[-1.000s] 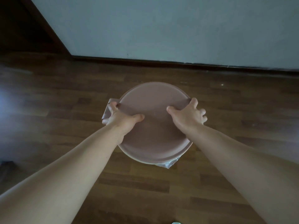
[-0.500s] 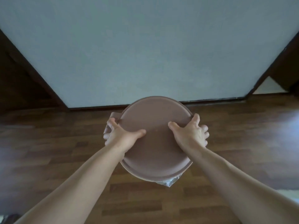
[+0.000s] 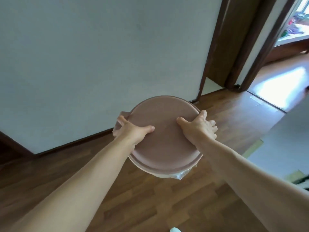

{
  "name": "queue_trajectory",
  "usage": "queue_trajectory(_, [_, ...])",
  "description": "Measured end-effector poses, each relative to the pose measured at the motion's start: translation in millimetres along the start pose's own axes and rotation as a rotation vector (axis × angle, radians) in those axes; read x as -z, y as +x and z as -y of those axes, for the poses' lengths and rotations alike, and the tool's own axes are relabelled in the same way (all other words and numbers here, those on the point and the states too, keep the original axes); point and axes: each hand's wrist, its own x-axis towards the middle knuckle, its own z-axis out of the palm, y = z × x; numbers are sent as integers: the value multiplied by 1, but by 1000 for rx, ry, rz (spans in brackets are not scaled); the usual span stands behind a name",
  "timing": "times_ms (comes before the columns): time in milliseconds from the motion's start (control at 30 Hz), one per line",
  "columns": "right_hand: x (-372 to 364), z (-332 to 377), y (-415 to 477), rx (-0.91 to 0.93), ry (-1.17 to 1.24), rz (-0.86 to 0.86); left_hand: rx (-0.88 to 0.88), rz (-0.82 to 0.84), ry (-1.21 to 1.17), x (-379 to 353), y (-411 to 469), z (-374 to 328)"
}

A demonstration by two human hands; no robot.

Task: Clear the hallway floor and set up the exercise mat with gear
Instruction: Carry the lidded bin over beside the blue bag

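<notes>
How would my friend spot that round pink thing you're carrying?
Find the pale wall above the wooden floor; two bare arms reach toward it. The left hand and right hand grip a round, dusty-pink lidded bin between them. It alone is round and pink, with clear plastic poking out underneath.

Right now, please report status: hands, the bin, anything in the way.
Left grip and right grip both hold round pink plastic bin at lid rim, thumbs on top. Pale sheet on wooden floor, right side.
</notes>
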Motion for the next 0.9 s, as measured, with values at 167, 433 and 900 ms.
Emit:
queue_trajectory(167, [54,-44,-22,-87,80,-136,-154,112,27,-27,-40,-22])
queue_trajectory(433, [125,-145,-63,-270,165,-313,-311,348,135,-91,-126,-36])
queue_trajectory(900, [287,-401,-205,-643,276,-604,-583,732,345,-253,-401,-15])
